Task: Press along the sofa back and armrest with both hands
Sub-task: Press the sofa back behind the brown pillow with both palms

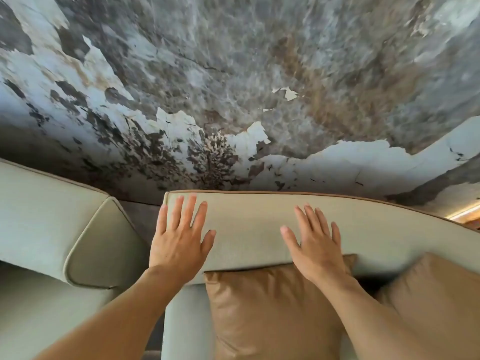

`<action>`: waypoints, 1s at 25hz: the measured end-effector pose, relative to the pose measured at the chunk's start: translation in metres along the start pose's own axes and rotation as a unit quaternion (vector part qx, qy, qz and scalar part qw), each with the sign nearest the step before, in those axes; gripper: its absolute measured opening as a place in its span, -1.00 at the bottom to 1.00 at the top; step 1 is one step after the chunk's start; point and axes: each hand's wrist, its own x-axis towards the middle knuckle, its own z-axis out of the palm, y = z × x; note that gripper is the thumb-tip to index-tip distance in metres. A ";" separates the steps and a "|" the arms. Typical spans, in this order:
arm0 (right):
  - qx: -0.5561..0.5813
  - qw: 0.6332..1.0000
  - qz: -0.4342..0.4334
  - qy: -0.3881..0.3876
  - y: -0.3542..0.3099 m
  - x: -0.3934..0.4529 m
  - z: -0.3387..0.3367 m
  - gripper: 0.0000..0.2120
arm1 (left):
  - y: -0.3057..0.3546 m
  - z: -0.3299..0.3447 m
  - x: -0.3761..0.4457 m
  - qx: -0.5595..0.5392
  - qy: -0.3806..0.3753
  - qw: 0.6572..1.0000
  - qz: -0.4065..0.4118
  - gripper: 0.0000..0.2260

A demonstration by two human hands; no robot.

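The pale beige sofa back (249,224), edged with tan piping, runs across the middle of the head view. My left hand (179,237) lies flat on its left end, fingers spread, palm down. My right hand (317,245) rests flat on the back further right, fingers apart, with its wrist over a tan cushion. Neither hand holds anything. The sofa's left end (181,320) drops down below my left forearm.
A second beige sofa section or armrest (65,224) stands to the left, separated by a narrow gap (140,219). Two tan cushions (272,313) (436,294) lean against the back. A marbled grey-and-white wall (233,87) rises right behind the sofa.
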 end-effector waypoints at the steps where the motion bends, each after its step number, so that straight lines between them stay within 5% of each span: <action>1: -0.004 1.000 -0.003 0.012 0.009 0.009 0.009 -0.20 | 0.007 0.008 0.009 -0.015 0.017 1.000 0.010 -0.36; 13: -0.026 0.959 -0.062 0.277 0.061 0.070 0.112 -0.39 | 0.024 0.093 0.059 0.007 0.234 0.971 -0.038 -0.43; 25: -0.038 0.947 -0.041 0.318 0.060 0.105 0.111 -0.39 | 0.024 0.088 0.102 0.011 0.248 0.968 -0.030 -0.41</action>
